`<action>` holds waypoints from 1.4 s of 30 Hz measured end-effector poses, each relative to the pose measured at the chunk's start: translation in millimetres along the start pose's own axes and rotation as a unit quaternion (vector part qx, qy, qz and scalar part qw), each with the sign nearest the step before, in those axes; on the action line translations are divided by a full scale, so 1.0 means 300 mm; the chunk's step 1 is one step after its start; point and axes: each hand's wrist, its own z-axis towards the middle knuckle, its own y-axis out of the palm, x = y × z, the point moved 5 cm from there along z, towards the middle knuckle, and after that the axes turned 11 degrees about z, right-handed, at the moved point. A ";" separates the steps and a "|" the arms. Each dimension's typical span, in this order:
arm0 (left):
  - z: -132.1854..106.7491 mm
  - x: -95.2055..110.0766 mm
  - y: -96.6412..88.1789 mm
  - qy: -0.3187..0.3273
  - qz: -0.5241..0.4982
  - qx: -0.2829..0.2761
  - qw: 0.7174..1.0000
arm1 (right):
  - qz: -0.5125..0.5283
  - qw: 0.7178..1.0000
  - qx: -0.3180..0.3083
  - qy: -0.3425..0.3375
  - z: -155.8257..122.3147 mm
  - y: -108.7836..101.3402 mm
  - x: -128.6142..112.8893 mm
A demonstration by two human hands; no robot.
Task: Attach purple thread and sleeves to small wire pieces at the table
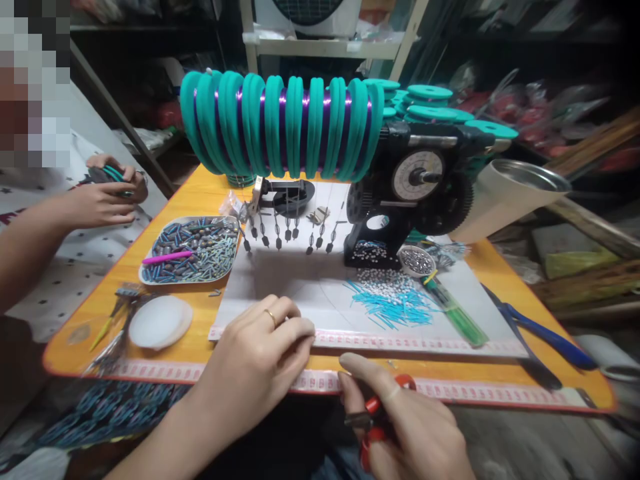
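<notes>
My left hand (263, 343) rests over the front edge of the white board (300, 293), its thumb and fingertips pressed together; whatever is between them is hidden. To its right, my right hand (415, 423) holds red-handled scissors (373, 407) in the palm, while thumb and forefinger point toward the left hand with a small gap between them. Above the board hangs a row of teal spools (295, 127) wound with purple line, on a black winding machine (420, 173). Several dark weights (279, 240) dangle below the spools.
Left stands a tray (145, 273) of small metal pieces with a pink pen, near a white lid (160, 321). Blue sticks (390, 303), white beads, a green-handled tool (463, 320) and blue-handled pliers (550, 337) lie right. Another person's hands (107, 197) work at far left.
</notes>
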 end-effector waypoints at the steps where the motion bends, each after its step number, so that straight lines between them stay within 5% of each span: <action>1: 0.005 -0.001 0.001 -0.003 0.004 -0.009 1.000 | 0.000 1.000 -0.005 -0.002 -0.004 0.001 -0.002; 10: 0.027 -0.008 -0.005 -0.019 -0.008 -0.069 0.997 | -0.020 0.999 -0.041 0.011 0.006 0.037 0.000; 18: 0.023 -0.004 0.004 -0.018 -0.006 -0.073 0.997 | -0.082 0.976 -0.199 0.026 0.031 0.056 0.007; 25: -0.001 -0.018 -0.022 0.026 0.035 -0.066 0.997 | -0.216 0.943 -0.249 -0.041 0.063 0.052 -0.036; 33: -0.041 -0.086 -0.031 -0.013 -0.032 -0.073 0.997 | -0.329 0.884 -0.298 -0.147 0.127 0.081 -0.125; 42: -0.034 -0.085 -0.032 -0.013 -0.032 -0.076 0.996 | -0.327 0.885 -0.304 -0.132 0.148 0.129 -0.163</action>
